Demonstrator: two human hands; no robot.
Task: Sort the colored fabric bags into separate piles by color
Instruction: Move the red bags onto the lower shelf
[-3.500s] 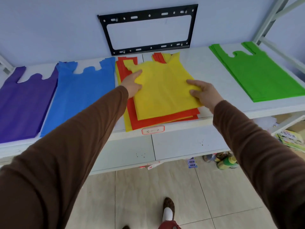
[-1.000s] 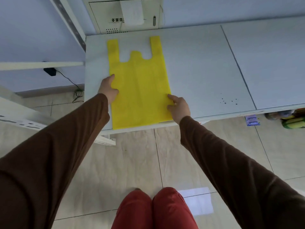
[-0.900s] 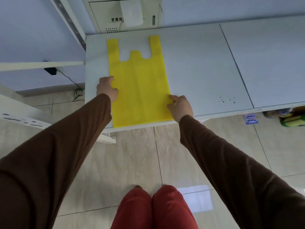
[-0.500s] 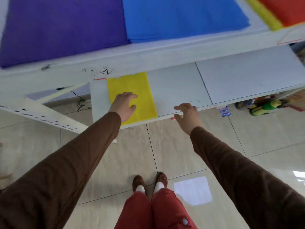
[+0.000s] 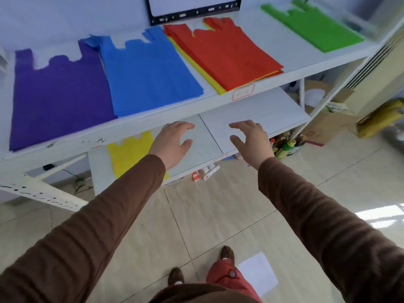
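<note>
On the upper shelf (image 5: 290, 71) lie piles of fabric bags: purple (image 5: 54, 95) at the left, blue (image 5: 146, 68) beside it, a mixed pile with red (image 5: 223, 53) on top and yellow edges showing beneath, and green (image 5: 310, 25) at the far right. A single yellow bag (image 5: 129, 156) lies flat on the lower shelf (image 5: 251, 110), partly hidden by my left sleeve. My left hand (image 5: 172, 142) and my right hand (image 5: 251, 139) hover in front of the shelves, fingers spread and relaxed, holding nothing.
A black metal bracket (image 5: 192, 13) hangs on the wall behind the upper shelf. Bottles (image 5: 286, 145) and small boxes (image 5: 205, 172) sit on the floor under the lower shelf. Cardboard and a yellow bundle (image 5: 380, 119) stand at the right.
Both hands have let go of the yellow bag on the lower shelf and risen. The view has tilted up, bringing the upper shelf's piles back into sight.
</note>
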